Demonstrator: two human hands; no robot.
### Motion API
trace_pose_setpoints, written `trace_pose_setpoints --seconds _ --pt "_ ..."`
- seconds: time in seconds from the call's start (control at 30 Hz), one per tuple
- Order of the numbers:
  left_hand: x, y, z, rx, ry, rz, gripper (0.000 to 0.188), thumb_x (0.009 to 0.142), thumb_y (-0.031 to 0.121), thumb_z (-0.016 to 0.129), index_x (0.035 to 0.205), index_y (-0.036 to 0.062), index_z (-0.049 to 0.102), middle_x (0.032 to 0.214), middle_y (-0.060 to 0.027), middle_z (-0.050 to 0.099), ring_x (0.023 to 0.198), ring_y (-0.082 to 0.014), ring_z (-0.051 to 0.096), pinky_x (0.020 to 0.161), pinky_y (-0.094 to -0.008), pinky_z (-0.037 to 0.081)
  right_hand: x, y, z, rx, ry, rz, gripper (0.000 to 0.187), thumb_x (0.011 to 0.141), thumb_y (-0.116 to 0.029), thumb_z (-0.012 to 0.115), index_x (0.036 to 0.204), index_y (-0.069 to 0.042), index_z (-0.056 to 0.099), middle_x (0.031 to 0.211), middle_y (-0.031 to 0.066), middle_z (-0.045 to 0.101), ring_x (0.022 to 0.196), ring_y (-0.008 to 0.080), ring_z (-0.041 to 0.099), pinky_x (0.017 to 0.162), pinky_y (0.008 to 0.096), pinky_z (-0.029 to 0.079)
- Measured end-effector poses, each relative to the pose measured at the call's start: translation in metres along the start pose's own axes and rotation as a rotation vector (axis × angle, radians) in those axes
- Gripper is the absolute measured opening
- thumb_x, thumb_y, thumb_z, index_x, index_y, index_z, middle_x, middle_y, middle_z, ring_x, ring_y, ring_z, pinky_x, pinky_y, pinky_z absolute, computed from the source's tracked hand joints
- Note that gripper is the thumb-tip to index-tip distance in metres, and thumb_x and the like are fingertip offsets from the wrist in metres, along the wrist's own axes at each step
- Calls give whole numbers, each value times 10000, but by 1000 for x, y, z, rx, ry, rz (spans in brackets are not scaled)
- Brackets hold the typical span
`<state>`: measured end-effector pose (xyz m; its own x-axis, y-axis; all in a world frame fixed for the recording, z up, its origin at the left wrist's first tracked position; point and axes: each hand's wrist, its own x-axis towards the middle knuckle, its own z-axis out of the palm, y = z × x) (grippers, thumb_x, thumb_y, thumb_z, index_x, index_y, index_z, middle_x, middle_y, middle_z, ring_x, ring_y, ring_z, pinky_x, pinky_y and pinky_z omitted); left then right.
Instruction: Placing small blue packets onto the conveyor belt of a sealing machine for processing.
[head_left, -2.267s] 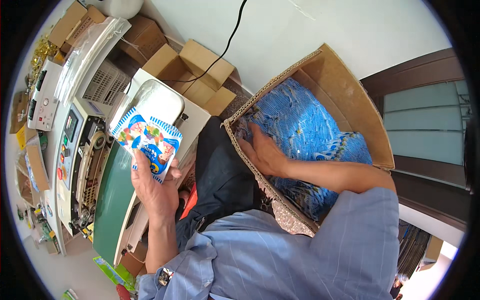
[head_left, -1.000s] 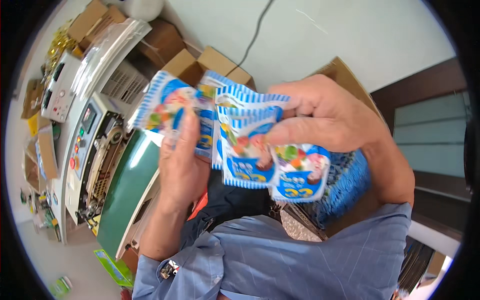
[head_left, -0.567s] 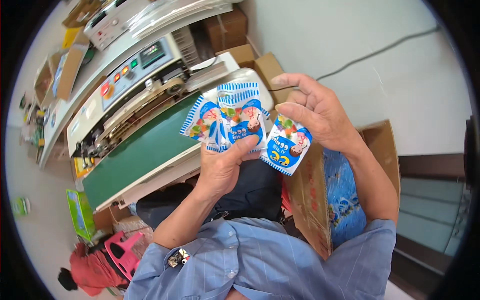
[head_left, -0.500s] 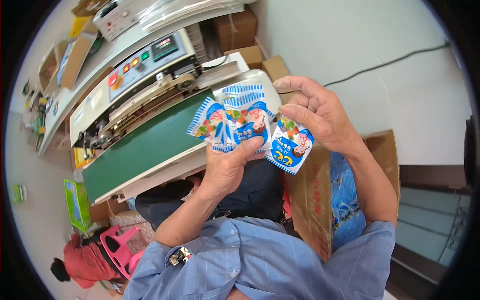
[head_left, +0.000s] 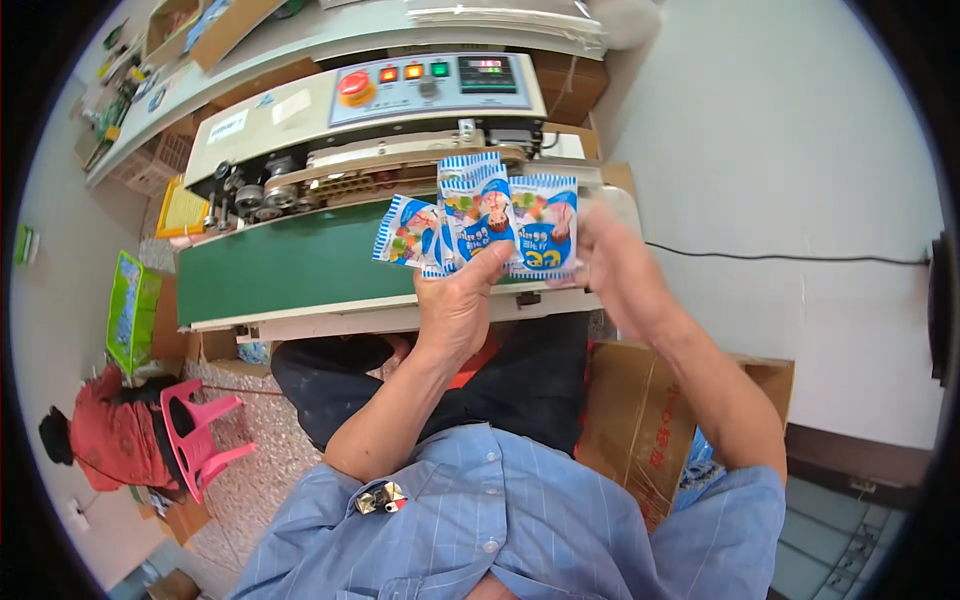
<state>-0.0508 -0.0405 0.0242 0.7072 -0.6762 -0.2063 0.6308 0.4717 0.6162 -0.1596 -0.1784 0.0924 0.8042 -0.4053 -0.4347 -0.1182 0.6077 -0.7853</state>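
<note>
My left hand [head_left: 460,295] is closed round several small candy packets [head_left: 478,215], thumb across their front. They are white and blue with striped ends and pictures of fruit and a cartoon figure, fanned out above the fingers. One more packet [head_left: 545,228] of the same kind stands at the right side of the bunch, its left edge close against it. My right hand [head_left: 620,265] is at this packet's right edge. Motion smears its fingers, so I cannot tell whether they still grip it. Both hands are over the near right end of the machine's green conveyor belt [head_left: 290,260].
A sealing machine's control panel [head_left: 430,88] with lit buttons faces me behind the belt. Beside my right forearm stands an open cardboard box [head_left: 635,420] with blue packets inside. A person [head_left: 105,430] in red is by a pink chair [head_left: 200,435] at the left. A cable [head_left: 780,257] crosses the right wall.
My view has turned, bringing the belt level. The single packet by my right hand has come up beside the bunch in my left. My right hand has moved lower and is now blurred.
</note>
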Motion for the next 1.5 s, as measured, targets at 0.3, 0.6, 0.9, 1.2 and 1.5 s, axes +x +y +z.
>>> trace_pose_setpoints --seconds 0.3,0.6,0.9,1.2,1.5 --pt "10 24 -44 -44 7 10 440 835 -63 706 1238 34 558 1119 -76 676 968 -206 693 828 -378 588 40 49 10 -228 129 -157 245 982 -185 617 1178 -37 609 1053 51 691 894 133 682 709 289 603" --pt "2 47 -73 104 4 -69 430 835 -53 708 1234 9 558 1101 -105 685 945 -229 707 791 -394 614 77 53 -30 -129 439 -90 246 1006 -163 564 1193 -4 565 1068 79 663 899 165 687 691 312 627" --pt "-1 47 -70 69 7 -67 450 841 -41 718 1250 10 538 1118 -107 679 961 -205 702 824 -357 600 113 67 -5 -116 243 23 196 999 -198 583 1105 -33 582 1054 70 665 922 166 675 740 360 608" --pt "-1 37 -69 -16 88 12 398 863 -4 716 1229 31 561 1106 -80 693 964 -175 700 862 -318 564 77 84 46 -127 239 -277 377 1011 -356 556 1150 -6 582 1113 104 627 985 191 618 796 332 543" --pt "-6 30 -64 2 166 56 277 917 88 701 1176 54 610 1087 -45 689 955 -128 674 824 -308 556 52 139 63 -216 98 -348 220 989 -185 618 1147 -35 643 980 -20 652 786 28 521 685 207 416"
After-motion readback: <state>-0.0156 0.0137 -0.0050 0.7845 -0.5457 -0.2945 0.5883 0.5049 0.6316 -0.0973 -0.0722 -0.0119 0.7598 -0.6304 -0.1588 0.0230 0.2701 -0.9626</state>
